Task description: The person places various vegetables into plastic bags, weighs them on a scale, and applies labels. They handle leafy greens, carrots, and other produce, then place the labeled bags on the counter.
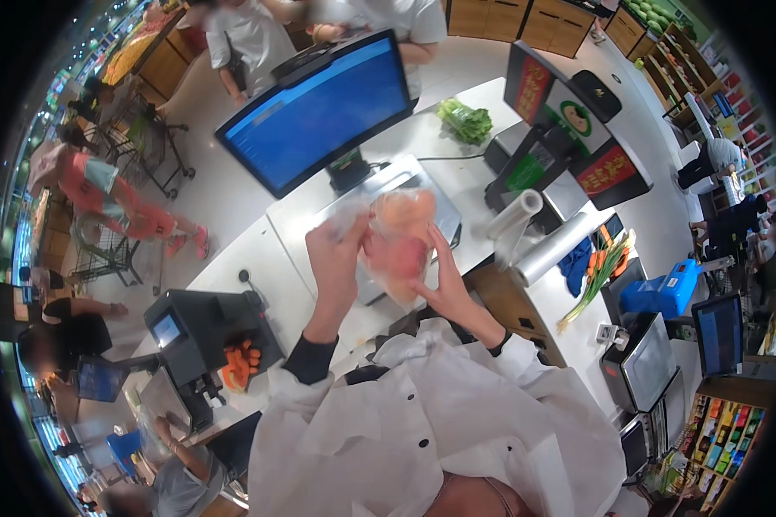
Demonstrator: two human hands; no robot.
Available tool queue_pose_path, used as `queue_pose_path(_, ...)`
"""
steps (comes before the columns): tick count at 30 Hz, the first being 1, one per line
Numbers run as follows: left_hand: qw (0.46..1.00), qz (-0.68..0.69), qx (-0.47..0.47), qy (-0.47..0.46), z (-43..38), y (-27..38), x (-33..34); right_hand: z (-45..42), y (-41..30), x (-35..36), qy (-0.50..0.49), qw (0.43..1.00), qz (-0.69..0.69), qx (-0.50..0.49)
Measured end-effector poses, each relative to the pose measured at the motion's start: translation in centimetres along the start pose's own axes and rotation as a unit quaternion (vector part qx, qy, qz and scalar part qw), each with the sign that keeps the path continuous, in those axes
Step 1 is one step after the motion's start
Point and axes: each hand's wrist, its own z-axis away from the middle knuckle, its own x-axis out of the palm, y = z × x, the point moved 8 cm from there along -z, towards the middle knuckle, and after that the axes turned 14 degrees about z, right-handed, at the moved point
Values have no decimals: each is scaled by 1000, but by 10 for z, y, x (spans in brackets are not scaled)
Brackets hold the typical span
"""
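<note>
A clear plastic bag of red and orange round fruit [404, 242] is between my hands, blurred by motion. My left hand [336, 258] grips the gathered upper part of the bag at its left. On the right, my right hand [449, 284] has thumb and fingers spread along the bag's side, supporting it. Beneath the bag lies the metal plate of a weighing scale [436, 194], partly hidden by bag and hands. A monitor [323, 116] with a blue screen stands just beyond the scale.
Leafy green lettuce [465, 121] lies on the white counter [239, 258] behind the scale. Plastic bag rolls [553, 249] and green onions [598, 278] are to the right. At the left sit a dark machine [200, 329] and an orange glove [240, 365]. People stand across the counter.
</note>
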Motion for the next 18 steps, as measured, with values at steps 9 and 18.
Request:
queue_pose_path(9,999,7,38,6,-163,-74,139,-136,174,-50,21,1000,-17,4)
queue_pose_path(18,991,58,6,121,-287,-137,169,-231,354,-63,105,930,249,250)
